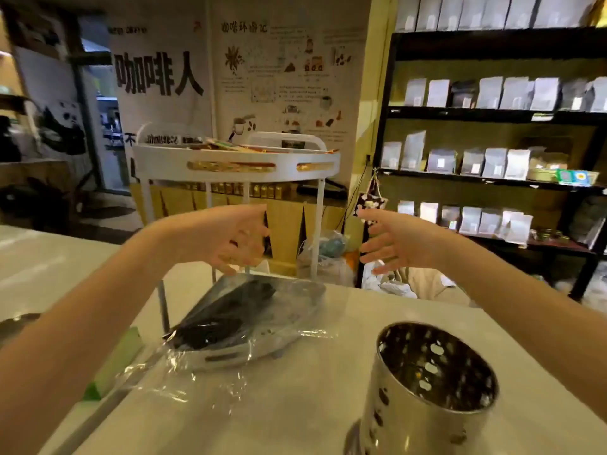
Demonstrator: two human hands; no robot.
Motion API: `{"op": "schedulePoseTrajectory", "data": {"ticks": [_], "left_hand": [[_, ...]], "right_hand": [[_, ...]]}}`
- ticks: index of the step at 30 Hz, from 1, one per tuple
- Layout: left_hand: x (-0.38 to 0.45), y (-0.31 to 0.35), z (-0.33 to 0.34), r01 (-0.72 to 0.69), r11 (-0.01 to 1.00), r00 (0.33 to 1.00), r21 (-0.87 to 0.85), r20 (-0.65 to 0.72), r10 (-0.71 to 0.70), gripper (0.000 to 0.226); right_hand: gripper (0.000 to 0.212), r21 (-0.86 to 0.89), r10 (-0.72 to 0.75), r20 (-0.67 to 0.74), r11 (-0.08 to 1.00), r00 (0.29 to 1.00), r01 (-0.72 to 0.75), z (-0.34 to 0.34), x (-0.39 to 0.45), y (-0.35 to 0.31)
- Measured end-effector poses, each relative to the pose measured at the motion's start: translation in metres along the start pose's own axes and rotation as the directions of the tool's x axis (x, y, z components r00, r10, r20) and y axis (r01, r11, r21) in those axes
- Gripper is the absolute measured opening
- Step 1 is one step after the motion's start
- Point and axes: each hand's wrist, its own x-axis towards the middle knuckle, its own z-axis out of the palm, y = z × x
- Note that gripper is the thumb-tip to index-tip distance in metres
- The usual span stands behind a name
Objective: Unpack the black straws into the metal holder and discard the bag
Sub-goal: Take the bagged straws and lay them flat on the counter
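Note:
A clear plastic bag lies on the white table, with a bundle of black straws inside it. To its right, near the front, stands a perforated metal holder with nothing visible inside. My left hand hovers above the far end of the bag, fingers spread, holding nothing. My right hand hangs level with it further right, also with fingers apart, touching nothing.
A white trolley loaded with small goods stands just beyond the table's far edge. Black shelves with pale pouches fill the right wall. Bags lie on the floor behind the table. A green-edged item sits at the left.

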Motion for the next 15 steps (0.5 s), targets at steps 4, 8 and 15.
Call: {"op": "schedulePoseTrajectory", "data": {"ticks": [4,8,15], "left_hand": [[0.009,-0.034,0.005,0.089,0.995,0.994,0.053,-0.074,-0.085,0.056],[0.024,-0.06,0.012,0.23,0.965,0.952,0.126,-0.235,-0.196,0.052],[0.045,-0.093,0.023,0.435,0.886,0.88,0.158,-0.281,-0.382,0.051]], "right_hand": [[0.076,-0.018,0.192,0.074,0.981,0.979,-0.191,0.014,0.019,0.031],[0.077,0.002,0.29,0.069,0.957,0.955,-0.291,0.031,0.034,0.055],[0.041,-0.02,0.298,0.248,0.953,0.922,-0.302,0.05,0.048,0.075]]}}
